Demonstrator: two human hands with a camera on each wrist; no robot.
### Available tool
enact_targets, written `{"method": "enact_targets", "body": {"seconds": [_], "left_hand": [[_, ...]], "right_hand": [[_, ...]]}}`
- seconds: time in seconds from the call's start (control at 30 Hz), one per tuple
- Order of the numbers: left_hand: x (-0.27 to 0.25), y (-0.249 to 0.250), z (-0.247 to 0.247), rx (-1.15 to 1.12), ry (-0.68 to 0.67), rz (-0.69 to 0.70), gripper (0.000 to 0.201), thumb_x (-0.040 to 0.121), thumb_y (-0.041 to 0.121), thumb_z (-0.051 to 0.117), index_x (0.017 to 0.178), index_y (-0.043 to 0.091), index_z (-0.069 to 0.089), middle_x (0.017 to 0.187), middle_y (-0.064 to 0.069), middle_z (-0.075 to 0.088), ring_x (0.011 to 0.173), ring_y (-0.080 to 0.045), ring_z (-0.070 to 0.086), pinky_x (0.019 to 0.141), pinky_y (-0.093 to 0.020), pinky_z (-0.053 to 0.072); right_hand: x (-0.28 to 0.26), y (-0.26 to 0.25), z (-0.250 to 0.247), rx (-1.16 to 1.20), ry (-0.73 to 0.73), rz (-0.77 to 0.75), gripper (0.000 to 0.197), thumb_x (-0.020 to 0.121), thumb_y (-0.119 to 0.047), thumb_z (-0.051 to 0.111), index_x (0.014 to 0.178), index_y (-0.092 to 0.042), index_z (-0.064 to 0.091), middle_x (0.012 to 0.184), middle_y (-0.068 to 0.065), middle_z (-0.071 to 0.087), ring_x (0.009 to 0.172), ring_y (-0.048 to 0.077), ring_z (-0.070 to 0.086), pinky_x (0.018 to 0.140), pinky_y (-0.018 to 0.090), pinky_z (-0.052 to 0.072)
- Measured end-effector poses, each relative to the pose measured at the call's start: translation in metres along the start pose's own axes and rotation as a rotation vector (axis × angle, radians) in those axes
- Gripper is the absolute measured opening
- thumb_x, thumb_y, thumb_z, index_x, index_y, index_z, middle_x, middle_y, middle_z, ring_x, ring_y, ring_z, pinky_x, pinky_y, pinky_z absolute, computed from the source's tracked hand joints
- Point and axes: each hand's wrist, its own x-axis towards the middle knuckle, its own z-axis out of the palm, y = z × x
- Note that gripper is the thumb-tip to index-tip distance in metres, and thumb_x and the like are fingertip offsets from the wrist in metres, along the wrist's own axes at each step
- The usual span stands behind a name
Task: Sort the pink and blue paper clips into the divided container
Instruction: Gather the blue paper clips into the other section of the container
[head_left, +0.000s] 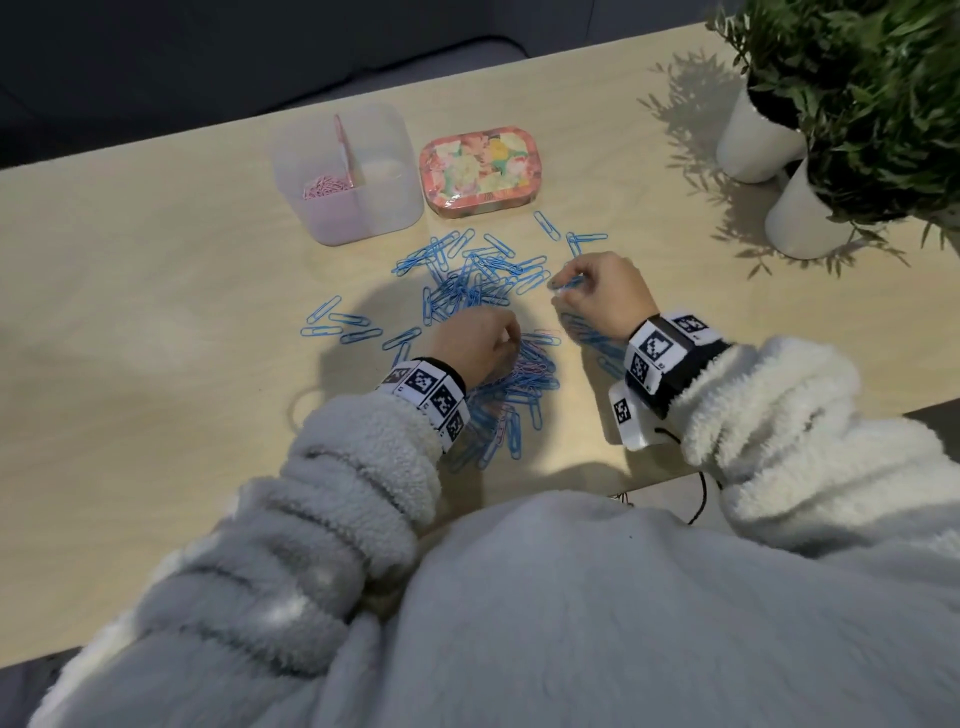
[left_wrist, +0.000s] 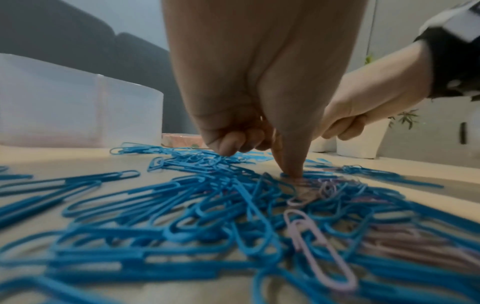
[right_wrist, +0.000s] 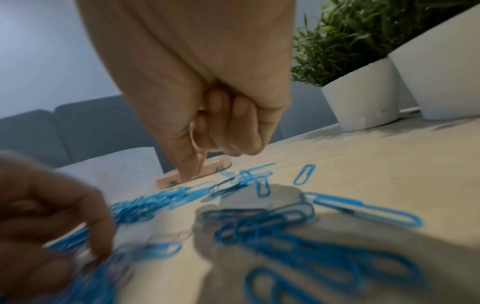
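Observation:
Blue paper clips lie in a spread pile on the wooden table, with a few pink clips mixed in near me. The clear divided container stands behind the pile, with pink clips in its left compartment. My left hand is curled over the near pile. Its thumb and forefinger pinch down among pink clips. My right hand hovers just right of the pile with its fingers curled. In the right wrist view, that hand holds a pale pink clip between thumb and fingers.
A floral tin lies right of the container. Two white pots with green plants stand at the table's far right. Single blue clips lie scattered left of the pile. The table's far edge runs just behind the container.

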Motion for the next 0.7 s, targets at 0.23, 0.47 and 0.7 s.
{"method": "enact_targets", "body": {"seconds": [0.23,0.47,0.7], "left_hand": [[0.008,-0.006,-0.005,-0.020,-0.089,-0.067,0.012,0.087,0.014,0.055,0.097,0.012,0.061,0.101,-0.009,0.065,0.095,-0.028,0.059,0.078,-0.034,0.044],[0.021,-0.018,-0.029,-0.055,0.067,-0.119,0.016,0.092,0.019,0.051,0.099,0.008,0.060,0.084,-0.003,0.050,0.077,-0.018,0.045,0.069,-0.029,0.035],[0.021,-0.014,-0.021,0.031,-0.033,-0.002,0.018,0.086,0.019,0.057,0.103,0.014,0.062,0.093,-0.003,0.055,0.090,-0.023,0.056,0.073,-0.030,0.039]], "right_hand": [[-0.023,0.006,0.025,-0.263,-0.127,-0.114,0.004,0.080,-0.022,0.062,0.083,-0.022,0.061,0.077,0.001,0.056,0.090,0.031,0.059,0.068,0.030,0.036],[-0.004,0.012,0.012,0.128,-0.016,-0.004,0.020,0.078,-0.021,0.062,0.058,-0.025,0.059,0.065,0.005,0.065,0.058,0.017,0.056,0.063,0.033,0.047],[-0.009,0.004,0.002,-0.099,-0.071,-0.035,0.014,0.075,-0.027,0.069,0.089,-0.022,0.072,0.084,0.002,0.071,0.083,0.023,0.062,0.075,0.031,0.048]]}}
